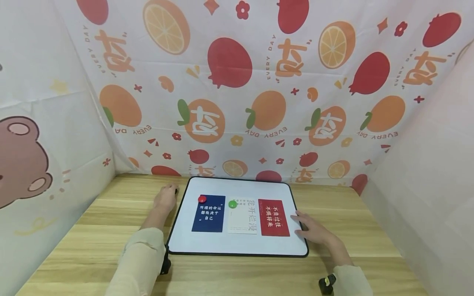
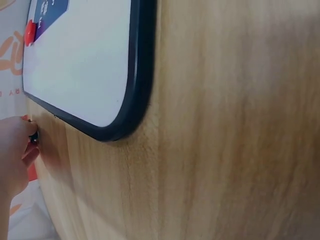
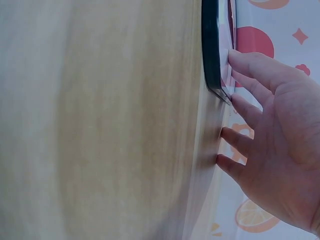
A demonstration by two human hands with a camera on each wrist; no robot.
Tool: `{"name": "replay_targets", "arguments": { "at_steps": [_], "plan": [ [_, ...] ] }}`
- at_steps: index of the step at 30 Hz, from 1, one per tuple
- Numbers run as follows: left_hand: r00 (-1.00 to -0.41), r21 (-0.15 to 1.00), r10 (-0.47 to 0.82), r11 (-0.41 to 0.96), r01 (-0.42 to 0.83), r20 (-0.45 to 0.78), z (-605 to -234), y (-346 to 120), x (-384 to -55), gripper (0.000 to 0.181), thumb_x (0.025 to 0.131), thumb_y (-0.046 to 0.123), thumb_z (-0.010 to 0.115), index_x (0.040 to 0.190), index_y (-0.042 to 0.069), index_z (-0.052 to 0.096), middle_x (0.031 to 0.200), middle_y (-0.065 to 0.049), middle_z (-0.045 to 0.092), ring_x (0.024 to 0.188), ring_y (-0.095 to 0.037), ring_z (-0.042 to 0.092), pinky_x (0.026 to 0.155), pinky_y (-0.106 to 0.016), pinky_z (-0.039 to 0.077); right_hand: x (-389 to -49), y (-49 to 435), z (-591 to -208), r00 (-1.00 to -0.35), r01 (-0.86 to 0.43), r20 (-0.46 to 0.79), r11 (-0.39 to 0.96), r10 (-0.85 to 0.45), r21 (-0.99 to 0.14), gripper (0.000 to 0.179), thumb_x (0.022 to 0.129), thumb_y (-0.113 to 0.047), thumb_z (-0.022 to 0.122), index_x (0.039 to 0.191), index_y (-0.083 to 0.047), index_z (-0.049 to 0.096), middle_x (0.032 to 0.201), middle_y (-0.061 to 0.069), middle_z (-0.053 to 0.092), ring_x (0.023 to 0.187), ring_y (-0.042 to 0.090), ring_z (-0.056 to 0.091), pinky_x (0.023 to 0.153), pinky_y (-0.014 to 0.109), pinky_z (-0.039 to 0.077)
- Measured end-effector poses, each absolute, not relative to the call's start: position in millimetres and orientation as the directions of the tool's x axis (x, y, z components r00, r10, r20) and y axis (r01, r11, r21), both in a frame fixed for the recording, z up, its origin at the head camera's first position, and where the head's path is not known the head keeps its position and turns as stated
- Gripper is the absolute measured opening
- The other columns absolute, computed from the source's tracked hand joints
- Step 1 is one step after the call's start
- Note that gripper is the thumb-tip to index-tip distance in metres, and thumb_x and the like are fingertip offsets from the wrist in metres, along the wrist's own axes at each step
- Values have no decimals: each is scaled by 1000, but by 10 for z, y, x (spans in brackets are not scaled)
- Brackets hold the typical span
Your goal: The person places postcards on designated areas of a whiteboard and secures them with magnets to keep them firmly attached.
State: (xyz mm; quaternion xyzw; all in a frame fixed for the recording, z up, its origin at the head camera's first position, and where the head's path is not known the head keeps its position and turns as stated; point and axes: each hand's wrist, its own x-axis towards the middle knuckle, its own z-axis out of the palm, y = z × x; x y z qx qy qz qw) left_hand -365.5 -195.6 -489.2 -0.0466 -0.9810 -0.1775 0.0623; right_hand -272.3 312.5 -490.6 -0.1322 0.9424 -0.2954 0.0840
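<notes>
A whiteboard (image 1: pixel 207 243) with a black frame lies on the wooden table. On it, from left to right, are a blue card (image 1: pixel 207 224) with a red round magnet (image 1: pixel 201 199) at its upper left corner, a white card (image 1: pixel 237 224) with a green round magnet (image 1: pixel 232 204) near its top, and a red card (image 1: pixel 275 228). Left of the board's upper corner, my left hand (image 1: pixel 165 198) pinches a small black piece (image 2: pixel 34 136), mostly hidden by the fingers. My right hand (image 1: pixel 314 230) touches the board's right edge, its fingers spread; some fingertips rest on the table beside the frame.
Behind the board hangs a white cloth (image 1: pixel 237 107) printed with fruit, close to the board's far edge. Further cloth walls stand at the left (image 1: pixel 55 164) and right (image 1: pixel 418 185). Wooden tabletop (image 1: pixel 237 275) shows around the board.
</notes>
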Motion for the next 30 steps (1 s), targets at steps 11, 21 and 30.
{"name": "replay_targets", "arguments": {
  "at_steps": [11, 21, 30],
  "plan": [
    [-980, 385, 27, 917, 103, 199, -4863, -1884, -3590, 25, 88, -1, 53, 112, -7, 58, 113, -30, 51, 101, -45, 47, 78, -51, 48, -2734, 3135, -4928, -949, -204, -83, 790, -305, -577, 55, 87, -19, 63, 137, -10, 44, 146, 15, 26, 133, 40, 16, 101, 60, 19],
    [-947, 397, 7, 907, 141, 320, -4704, -1683, -3534, 28, 83, -8, 53, 111, -9, 60, 106, -31, 55, 99, -48, 49, 80, -50, 47, -2720, 3121, -4905, -949, -199, -91, 796, -303, -571, 56, 86, -21, 64, 137, -11, 44, 146, 14, 26, 132, 39, 18, 100, 61, 21],
    [-938, 421, -22, 897, 134, 347, -4583, -1452, -3464, 25, 83, -6, 59, 108, -10, 60, 109, -31, 54, 100, -46, 50, 85, -50, 44, -2724, 3121, -4911, -949, -214, -76, 800, -306, -561, 53, 87, -18, 63, 136, -10, 45, 146, 16, 27, 132, 40, 18, 101, 60, 20]
  ]
}}
